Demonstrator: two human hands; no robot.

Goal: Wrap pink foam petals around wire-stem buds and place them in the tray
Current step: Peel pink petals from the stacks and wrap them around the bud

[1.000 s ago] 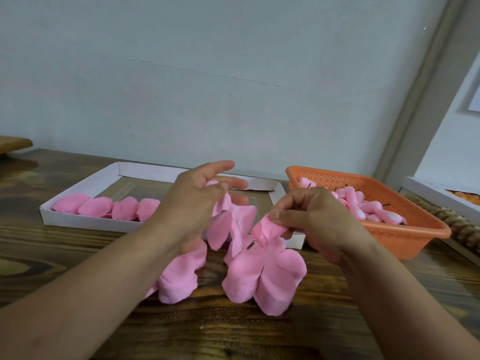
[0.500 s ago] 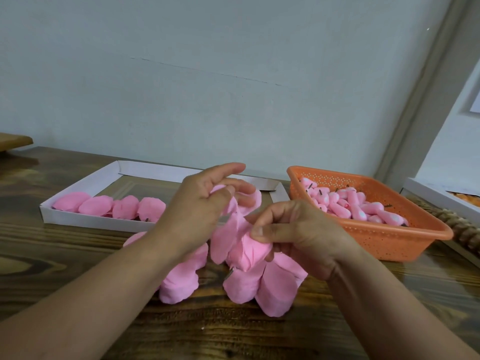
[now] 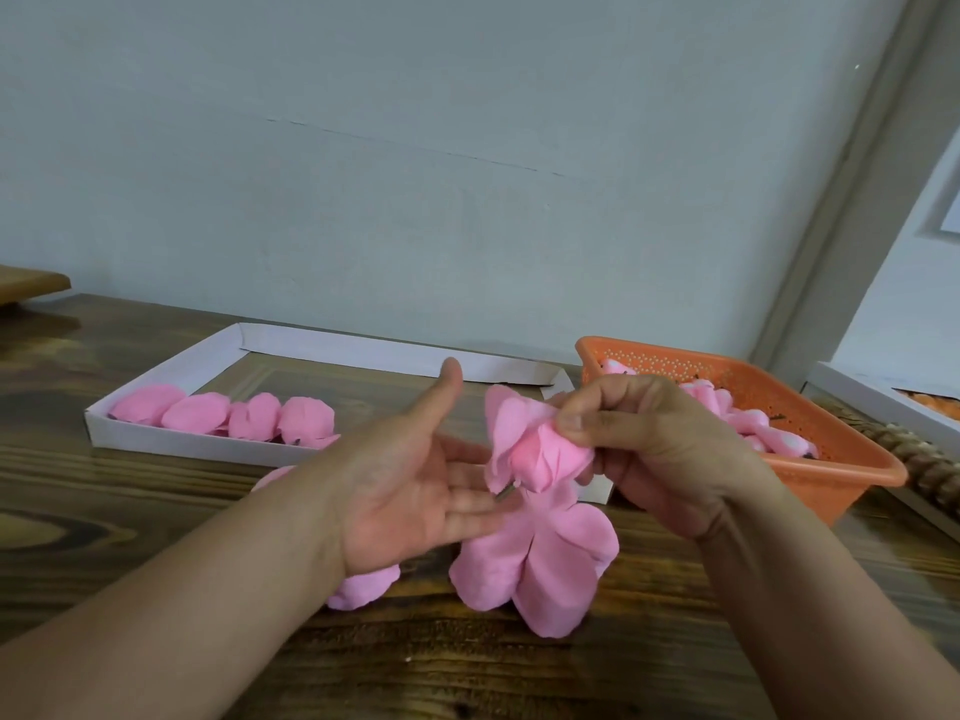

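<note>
At the far left, a white tray is being kept on the wooden table, and a row of finished pink flowers is being held along its near wall. Further right, the left hand is being held open, palm up, with thumb raised and fingers straight, and nothing is being gripped by it; half a second ago it was being curled over the petals, so the wrap is judged to have been handed over. Beneath it, loose foam petals are lying on the table. Just right of the open fingers, a wire stem is seen poking out below the wrapped bud, which is being pinched by the right hand, fingers and thumb closed round the petal. A larger petal sheet is hanging or lying beneath the bud; whether it is attached cannot be told. At the right, an orange basket is being kept with unwrapped buds inside. The wrapping is judged nearly done for this piece, and placing it in the tray at the left is being left as the step not yet made
</note>
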